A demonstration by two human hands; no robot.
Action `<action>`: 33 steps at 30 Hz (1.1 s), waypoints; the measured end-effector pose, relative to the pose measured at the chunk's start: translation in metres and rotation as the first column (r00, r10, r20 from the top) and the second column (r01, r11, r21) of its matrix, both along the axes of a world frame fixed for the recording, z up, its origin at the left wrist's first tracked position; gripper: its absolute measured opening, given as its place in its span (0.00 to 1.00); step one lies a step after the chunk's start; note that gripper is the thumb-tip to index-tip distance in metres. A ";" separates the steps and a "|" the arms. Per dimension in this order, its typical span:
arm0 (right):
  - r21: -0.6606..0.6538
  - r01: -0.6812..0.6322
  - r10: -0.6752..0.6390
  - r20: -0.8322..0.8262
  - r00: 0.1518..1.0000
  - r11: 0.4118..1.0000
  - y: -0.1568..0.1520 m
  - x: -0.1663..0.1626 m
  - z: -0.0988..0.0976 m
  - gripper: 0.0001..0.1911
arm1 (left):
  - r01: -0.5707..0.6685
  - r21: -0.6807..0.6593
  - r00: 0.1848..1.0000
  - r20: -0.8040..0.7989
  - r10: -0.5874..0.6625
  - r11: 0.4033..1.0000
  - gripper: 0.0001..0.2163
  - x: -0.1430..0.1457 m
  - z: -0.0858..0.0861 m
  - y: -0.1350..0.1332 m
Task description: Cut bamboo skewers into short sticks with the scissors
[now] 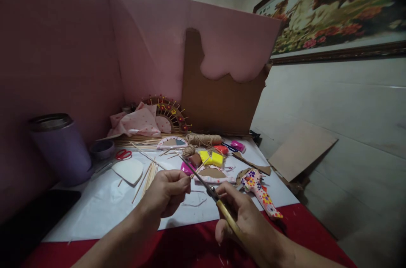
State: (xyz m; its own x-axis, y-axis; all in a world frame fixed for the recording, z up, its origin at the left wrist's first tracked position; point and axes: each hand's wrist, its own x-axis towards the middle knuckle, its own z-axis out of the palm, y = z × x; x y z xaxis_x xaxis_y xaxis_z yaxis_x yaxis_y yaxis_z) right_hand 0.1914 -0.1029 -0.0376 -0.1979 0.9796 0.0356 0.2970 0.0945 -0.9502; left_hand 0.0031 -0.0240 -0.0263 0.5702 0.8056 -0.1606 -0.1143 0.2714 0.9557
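**Scissors in one hand, skinny stick in the other, craft stuff all over the counter**

So the right hand (245, 215) has its fingers wrapped around brass-handled scissors (212, 193), blades angled up and away toward the left. The left hand (169, 187) has its fingers pinched closed on what looks like a thin wooden stick (203, 164), poking out up and to the right, over by the scissor blades. Both hands are at the near edge of the white sheet (95, 213) on the red-covered counter (320, 236).

Just past the hands there's a cardboard half-circle (213, 172) with pink fabric edging, plus yellow packets (217, 158) and a magenta packet (187, 168). A bundle of wooden sticks (149, 181) lies left of the left hand, next to a pale rounded cutout (128, 170) and some red-handled scissors (123, 154). Flowery fabric piece (258, 190) is off to the right hand's right.

Further back: a roll of twine (204, 139), crumpled pink fabric (138, 120) and a fan-shaped piece with red beads (177, 111). Purple tumbler (61, 149) is far left.
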 end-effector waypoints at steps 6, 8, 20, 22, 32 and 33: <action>-0.011 0.047 -0.046 0.076 0.996 0.999 -0.001 0.006 0.003 0.21 | 0.015 0.060 0.997 -0.070 -0.011 0.998 0.13 0.006 -0.006 0.002; -0.005 0.081 -0.080 0.077 0.994 0.997 -0.001 0.007 0.004 0.22 | -0.152 0.414 0.963 -0.144 0.229 0.897 0.11 0.010 -0.010 -0.002; 0.050 0.074 -0.079 0.099 0.992 0.996 -0.003 0.005 -0.001 0.24 | -0.101 0.130 0.990 -0.085 0.112 0.986 0.14 0.007 -0.004 -0.006; 0.097 0.077 -0.089 0.118 0.989 0.992 -0.004 0.007 -0.001 0.25 | 0.002 -0.079 1.000 0.011 -0.001 0.997 0.14 0.005 -0.005 -0.002; 0.078 0.106 -0.115 0.112 0.987 0.991 -0.001 0.010 -0.004 0.21 | -0.198 0.670 0.900 -0.166 0.404 0.716 0.10 0.014 -0.021 -0.004; 0.079 0.107 -0.115 0.107 0.988 0.991 -0.001 0.009 -0.004 0.21 | -0.200 0.783 0.854 -0.156 0.497 0.589 0.09 0.014 -0.022 -0.006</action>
State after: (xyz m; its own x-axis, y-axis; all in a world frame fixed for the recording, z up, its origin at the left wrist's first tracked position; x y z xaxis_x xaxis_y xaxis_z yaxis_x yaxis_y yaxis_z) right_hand 0.2003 -0.1038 -0.0420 -0.0944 0.9913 0.0917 0.4125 0.1228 -0.9026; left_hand 0.0176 -0.0296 -0.0480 0.2481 0.8604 0.4452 0.3077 -0.5057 0.8059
